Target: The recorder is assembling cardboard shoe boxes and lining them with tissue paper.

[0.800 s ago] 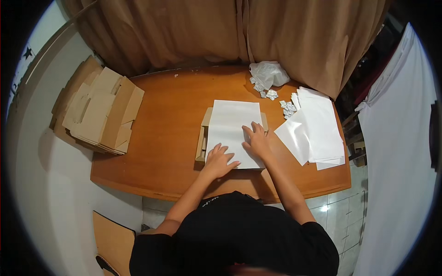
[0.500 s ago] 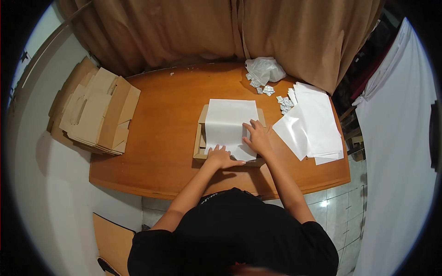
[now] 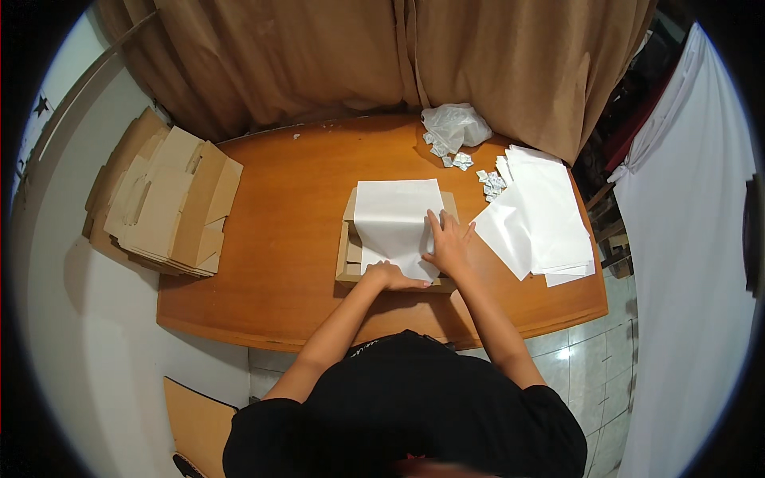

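A white sheet of paper [image 3: 397, 209] lies over a brown cardboard box [image 3: 344, 267], its far end covering the box's far rim. The near part of the sheet bends down into the box. At the near side, my left hand [image 3: 390, 276] presses on the sheet's lower edge, thumb stretched to the right along the box wall and fingers partly hidden. My right hand [image 3: 449, 245] rests at the sheet's right edge with its fingers spread, holding nothing. The box's left inner side shows beside the paper.
Folded cardboard boxes [image 3: 163, 203] are stacked on the left of the wooden table [image 3: 271, 215]. At the right lies a stack of white paper sheets [image 3: 550, 215]. Small white packets [image 3: 492, 185] and a clear plastic bag [image 3: 458, 125] sit near the brown curtain [image 3: 319, 64].
The sheet has shifted slightly toward me, and its near part dips further into the box. My right hand has moved a little to the right along the sheet's edge.
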Demonstrator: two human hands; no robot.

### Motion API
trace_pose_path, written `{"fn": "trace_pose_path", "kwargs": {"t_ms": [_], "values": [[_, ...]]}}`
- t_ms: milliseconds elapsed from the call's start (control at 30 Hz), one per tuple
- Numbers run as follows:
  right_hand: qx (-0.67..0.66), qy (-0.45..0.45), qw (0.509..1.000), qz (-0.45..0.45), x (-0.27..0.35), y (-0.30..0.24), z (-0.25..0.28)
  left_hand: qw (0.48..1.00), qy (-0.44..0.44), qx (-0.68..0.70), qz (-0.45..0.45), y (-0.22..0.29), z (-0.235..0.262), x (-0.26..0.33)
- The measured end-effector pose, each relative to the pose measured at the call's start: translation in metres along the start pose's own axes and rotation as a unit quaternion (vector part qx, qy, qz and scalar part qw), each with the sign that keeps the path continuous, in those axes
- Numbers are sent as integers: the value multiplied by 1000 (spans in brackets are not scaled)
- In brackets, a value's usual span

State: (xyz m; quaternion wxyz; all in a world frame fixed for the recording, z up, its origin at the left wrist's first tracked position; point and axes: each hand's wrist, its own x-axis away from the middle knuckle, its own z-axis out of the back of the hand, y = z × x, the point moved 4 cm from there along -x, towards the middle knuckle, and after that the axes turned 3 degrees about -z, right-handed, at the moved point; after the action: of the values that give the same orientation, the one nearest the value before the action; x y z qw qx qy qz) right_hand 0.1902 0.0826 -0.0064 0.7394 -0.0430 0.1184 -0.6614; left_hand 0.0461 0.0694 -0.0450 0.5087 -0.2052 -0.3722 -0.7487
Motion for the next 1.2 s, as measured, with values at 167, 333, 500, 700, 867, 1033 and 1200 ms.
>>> {"fn": "trace_pose_path", "kwargs": {"t_ms": [167,333,500,700,867,1033,1200], "values": [[-69,52,996,-31,-2,7,1,1000,-4,-19,14,11,10,13],[-232,157,957,-72,-17,58,-15,969,160,22,-188,16,-10,1],[-178,99,948,-246,-4,124,-50,930,232,-55,-278,29,-22,-1],[-15,-42,947,-317,20,147,-45,888,295,-96,-340,32,-9,-6],[32,12,928,-370,-1,149,-24,886,298,-110,-337,32,2,-13],[-35,38,954,-295,-47,169,-44,890,303,-94,-326,38,4,-20],[-19,85,970,-227,-84,171,-63,897,316,-76,-301,35,0,-15]]}}
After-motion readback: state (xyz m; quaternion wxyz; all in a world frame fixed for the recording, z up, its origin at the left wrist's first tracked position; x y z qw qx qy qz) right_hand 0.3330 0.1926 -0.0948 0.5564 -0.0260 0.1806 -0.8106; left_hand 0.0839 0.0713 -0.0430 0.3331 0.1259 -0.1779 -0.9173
